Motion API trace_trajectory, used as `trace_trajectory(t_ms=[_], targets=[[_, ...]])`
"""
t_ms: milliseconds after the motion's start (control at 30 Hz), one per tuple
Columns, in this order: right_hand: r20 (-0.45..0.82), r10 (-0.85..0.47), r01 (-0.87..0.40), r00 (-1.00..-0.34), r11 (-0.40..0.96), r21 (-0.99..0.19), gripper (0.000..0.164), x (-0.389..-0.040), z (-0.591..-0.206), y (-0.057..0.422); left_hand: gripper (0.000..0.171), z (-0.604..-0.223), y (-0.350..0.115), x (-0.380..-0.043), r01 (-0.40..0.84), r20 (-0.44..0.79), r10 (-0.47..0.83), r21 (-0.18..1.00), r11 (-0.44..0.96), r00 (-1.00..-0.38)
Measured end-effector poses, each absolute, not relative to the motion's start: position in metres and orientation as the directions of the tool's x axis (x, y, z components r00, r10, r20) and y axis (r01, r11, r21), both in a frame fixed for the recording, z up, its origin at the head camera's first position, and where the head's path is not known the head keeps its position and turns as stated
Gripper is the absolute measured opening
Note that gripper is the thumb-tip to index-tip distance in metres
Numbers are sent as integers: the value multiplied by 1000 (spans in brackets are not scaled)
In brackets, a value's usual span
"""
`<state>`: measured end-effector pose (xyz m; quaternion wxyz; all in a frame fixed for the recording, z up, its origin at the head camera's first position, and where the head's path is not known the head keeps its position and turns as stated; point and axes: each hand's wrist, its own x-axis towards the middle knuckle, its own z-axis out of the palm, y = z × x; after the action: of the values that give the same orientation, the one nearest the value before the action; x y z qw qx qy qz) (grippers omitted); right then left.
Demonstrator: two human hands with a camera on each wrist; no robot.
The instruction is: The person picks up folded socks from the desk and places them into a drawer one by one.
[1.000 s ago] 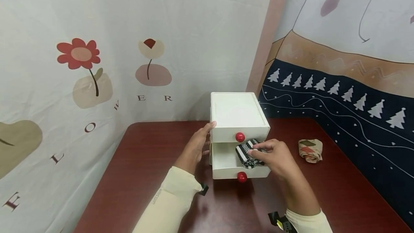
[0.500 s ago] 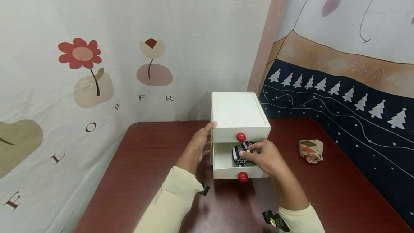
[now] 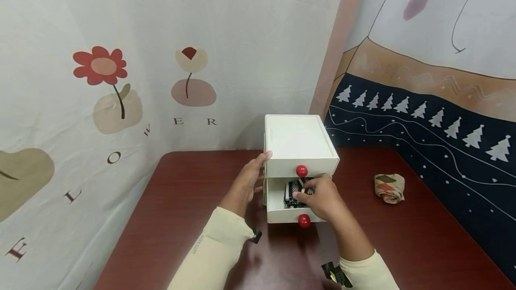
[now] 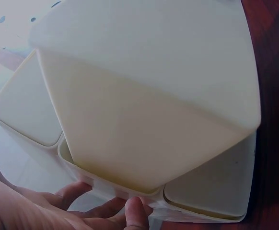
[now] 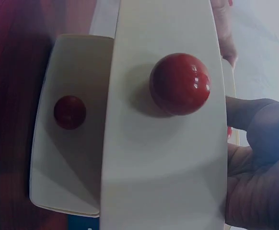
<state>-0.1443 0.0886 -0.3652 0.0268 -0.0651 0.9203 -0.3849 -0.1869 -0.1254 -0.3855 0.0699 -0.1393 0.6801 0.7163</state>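
Note:
A white drawer box (image 3: pixel 300 135) with red knobs stands on the table, its middle drawer (image 3: pixel 282 216) pulled out. My right hand (image 3: pixel 324 198) reaches into that drawer, pinching a folded black-and-white patterned cloth (image 3: pixel 292 194) between thumb and fingers. Part of the cloth is hidden behind the hand. My left hand (image 3: pixel 246 180) rests against the box's left side, thumb near the upper front edge. In the left wrist view, its fingers (image 4: pixel 75 191) lie spread along the side. In the right wrist view, the drawer front with its red knob (image 5: pixel 180 84) hides the cloth.
A rolled cloth with a beige, orange and green diamond pattern (image 3: pixel 389 188) lies to the right on the dark red table (image 3: pixel 193 191). Another drawer (image 5: pixel 72 163) is shut beneath the pulled-out one. Printed fabric walls (image 3: pixel 250 57) stand behind the table.
My right hand has moved left and deeper into the drawer, lowering the black-and-white cloth inside it. My left hand has stayed against the box. The drawer has not moved.

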Motion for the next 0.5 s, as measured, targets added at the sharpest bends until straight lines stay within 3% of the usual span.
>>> trace_trajectory(t_ms=[267, 500], targets=[[-22, -122, -83, -992, 790, -607, 38, -144, -363, 79, 88, -385, -125, -186, -282, -287, -89, 957, -64, -954], [6, -161, -144, -987, 865, -480, 41, -147, -364, 76, 87, -386, -126, -187, -288, -293, -85, 955, -69, -952]])
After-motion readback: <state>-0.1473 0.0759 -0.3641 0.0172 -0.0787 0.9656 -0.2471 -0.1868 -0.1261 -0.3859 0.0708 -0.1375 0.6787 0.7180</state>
